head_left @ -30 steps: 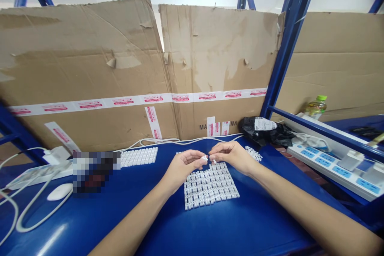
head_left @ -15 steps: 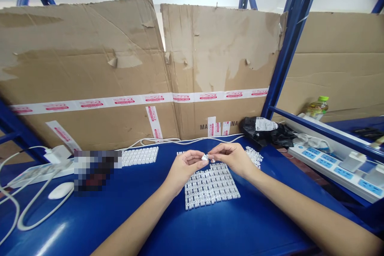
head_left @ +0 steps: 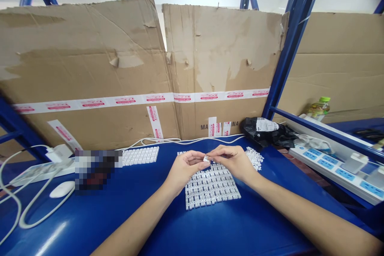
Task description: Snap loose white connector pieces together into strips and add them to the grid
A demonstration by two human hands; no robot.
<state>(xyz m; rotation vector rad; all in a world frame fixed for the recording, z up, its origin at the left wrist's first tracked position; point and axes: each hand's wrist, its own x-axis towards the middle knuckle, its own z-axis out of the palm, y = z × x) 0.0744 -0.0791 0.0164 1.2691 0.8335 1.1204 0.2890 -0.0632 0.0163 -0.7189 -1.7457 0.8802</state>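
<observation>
Above the far edge of a white plastic grid (head_left: 212, 188), my left hand (head_left: 186, 167) and my right hand (head_left: 230, 162) meet. Their fingertips pinch a small white plastic part (head_left: 206, 159) from either side, and the fingers hide most of it. The grid is a flat sheet of joined links lying on the blue table (head_left: 168, 224), just below my hands. A heap of loose white pieces (head_left: 255, 158) lies by my right hand. A joined white strip (head_left: 141, 156) lies further left.
A white mouse (head_left: 62, 189) and white cables (head_left: 27, 208) lie at left, beside a pixelated patch (head_left: 98, 170) and a power strip (head_left: 42, 173). A black bag (head_left: 264, 132) sits at the back right. Cardboard sheets (head_left: 90, 60) stand behind the table. A blue socket strip (head_left: 333, 168) lies at right.
My hands have drawn closer together around the small white part. My fingertips now cover more of it. The whole view has shifted slightly.
</observation>
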